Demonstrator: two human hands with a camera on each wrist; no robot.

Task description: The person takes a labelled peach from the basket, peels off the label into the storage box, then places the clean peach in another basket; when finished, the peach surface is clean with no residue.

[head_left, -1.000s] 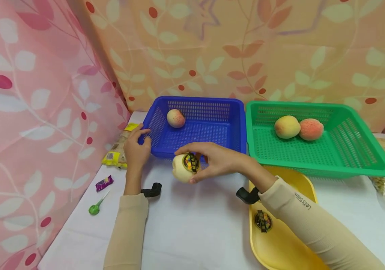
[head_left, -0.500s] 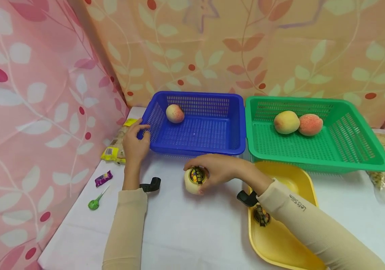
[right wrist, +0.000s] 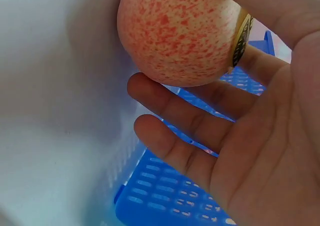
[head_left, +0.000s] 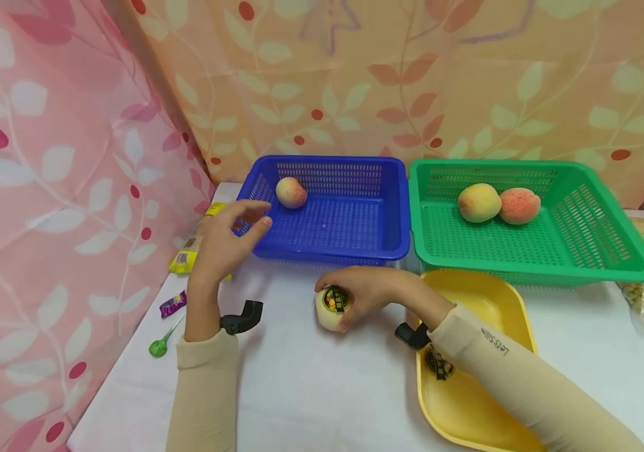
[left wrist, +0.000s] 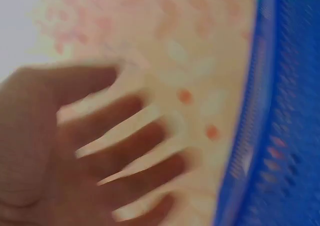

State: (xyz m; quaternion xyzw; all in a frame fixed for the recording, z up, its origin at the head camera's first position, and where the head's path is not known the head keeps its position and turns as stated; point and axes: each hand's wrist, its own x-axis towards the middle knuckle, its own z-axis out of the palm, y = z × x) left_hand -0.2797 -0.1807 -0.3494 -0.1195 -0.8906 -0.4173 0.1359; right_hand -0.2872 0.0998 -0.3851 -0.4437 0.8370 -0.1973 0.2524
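In the head view, a pale peach (head_left: 327, 312) with a black-and-gold label is pinched between the thumb and fingers of my right hand (head_left: 370, 290), low over the white cloth in front of the blue basket (head_left: 333, 256). The right wrist view shows the red-speckled side of this peach (right wrist: 175, 36); I cannot tell whether it touches the cloth. My left hand (head_left: 225, 242) is by the basket's left rim, holding nothing. Its fingers are spread and slightly bent in the blurred left wrist view. Another peach (head_left: 291, 193) lies inside the blue basket.
A green basket (head_left: 531, 267) holds a yellow peach (head_left: 479, 203) and a red one (head_left: 520, 206). Under my right forearm lies a yellow tray (head_left: 463, 408) with a black label (head_left: 440, 364). Left are a yellow packet (head_left: 183, 262), purple wrapper (head_left: 172, 305) and green lollipop (head_left: 158, 348).
My right hand has lowered the peach and brought it right, away from the blue basket's front. The left hand has come off that basket's left rim and its fingers have spread.
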